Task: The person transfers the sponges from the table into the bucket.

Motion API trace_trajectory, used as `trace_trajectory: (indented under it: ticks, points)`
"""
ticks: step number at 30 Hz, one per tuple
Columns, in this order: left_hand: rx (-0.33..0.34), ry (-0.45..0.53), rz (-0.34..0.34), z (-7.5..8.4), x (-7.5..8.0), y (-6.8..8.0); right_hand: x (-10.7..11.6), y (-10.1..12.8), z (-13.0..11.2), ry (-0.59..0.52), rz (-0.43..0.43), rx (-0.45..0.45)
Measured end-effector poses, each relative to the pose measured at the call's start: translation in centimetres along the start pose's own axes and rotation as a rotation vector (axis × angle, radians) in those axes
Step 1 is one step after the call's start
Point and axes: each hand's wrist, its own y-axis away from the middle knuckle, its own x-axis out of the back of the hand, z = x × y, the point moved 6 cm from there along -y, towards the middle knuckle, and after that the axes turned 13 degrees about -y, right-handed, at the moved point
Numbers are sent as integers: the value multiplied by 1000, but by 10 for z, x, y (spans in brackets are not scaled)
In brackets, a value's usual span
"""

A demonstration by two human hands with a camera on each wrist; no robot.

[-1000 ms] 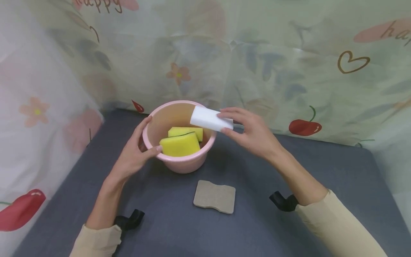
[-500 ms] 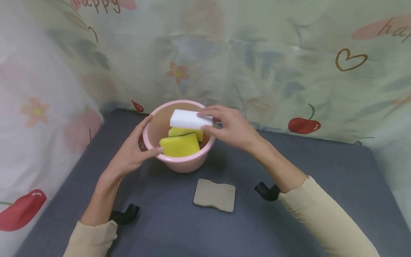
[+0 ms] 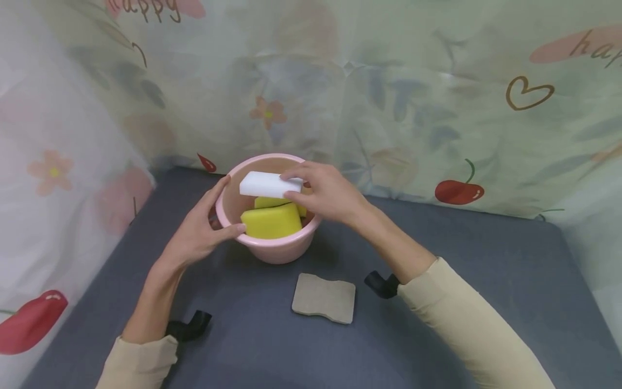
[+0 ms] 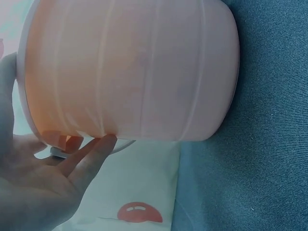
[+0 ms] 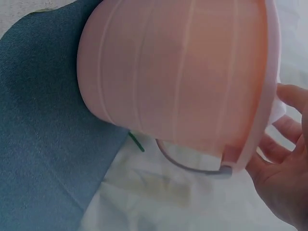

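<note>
A pink plastic bucket (image 3: 277,249) stands on the dark grey cloth, with two yellow sponges (image 3: 272,220) inside it. My right hand (image 3: 323,192) pinches a white sponge block (image 3: 264,185) by its right end, holding it level over the bucket's mouth. My left hand (image 3: 201,229) rests against the bucket's left side, thumb on the rim. The left wrist view shows the bucket wall (image 4: 134,67) with my fingers (image 4: 89,154) touching under its rim. The right wrist view shows the bucket (image 5: 183,72) and its handle (image 5: 192,166).
A flat tan wavy-edged pad (image 3: 324,297) lies on the cloth in front of the bucket. Translucent floral sheeting (image 3: 389,81) walls the back and left side. The grey cloth (image 3: 486,243) stretches to the right.
My right hand has carried the white sponge leftward and slightly down, from beyond the bucket's right rim to over its opening. The left hand and bucket stay put.
</note>
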Motion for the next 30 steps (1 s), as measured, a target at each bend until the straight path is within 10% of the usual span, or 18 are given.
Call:
trace_trajectory:
  ticks: [30]
  points:
    - [17,9,-15,2,-1,1,-19,-17,-7,178,-44,-44]
